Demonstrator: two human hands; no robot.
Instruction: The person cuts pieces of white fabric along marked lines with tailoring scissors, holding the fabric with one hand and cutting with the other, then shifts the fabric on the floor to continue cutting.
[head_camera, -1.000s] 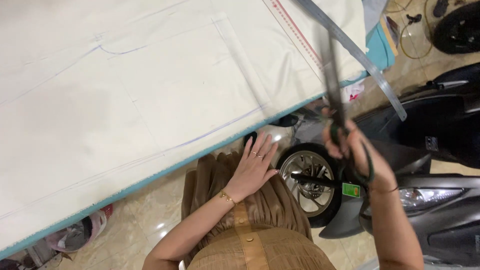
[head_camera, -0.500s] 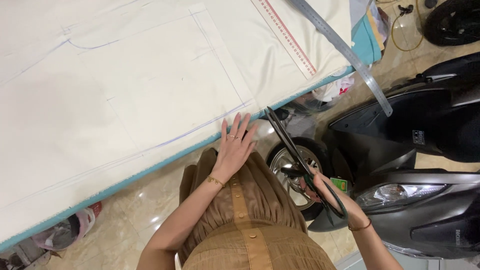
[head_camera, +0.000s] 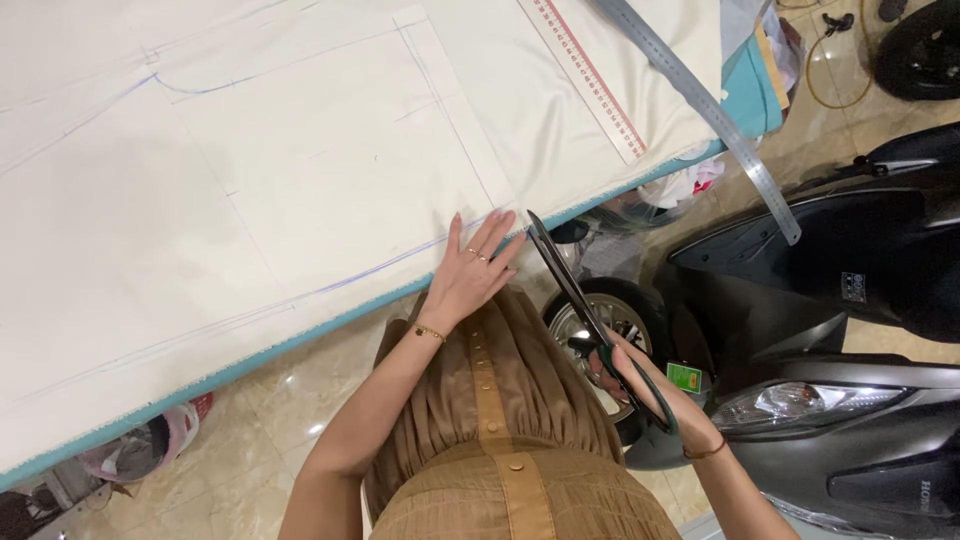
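Cream-white fabric (head_camera: 300, 170) covers a big table, and thin blue lines are drawn on it. The left hand (head_camera: 468, 275) lies flat on the fabric at the near edge of the table, with the fingers stretched out and a little spread, holding nothing, only pressing the cloth down. Just beside it, to the right, is a pair of long dark scissors (head_camera: 590, 320). The right hand (head_camera: 650, 385) grips them by the handles, with the fingers closed through the loops. The blades point up toward the edge of the fabric, and their tip is close to the left fingertips; I cannot tell if it touches the cloth.

Farther on the fabric lies a pale ruler with red marks (head_camera: 585, 75), and a long metal ruler (head_camera: 705, 105) reaches over the table corner. On the right stands a dark scooter (head_camera: 850, 330) on a glossy tiled floor (head_camera: 250, 440).
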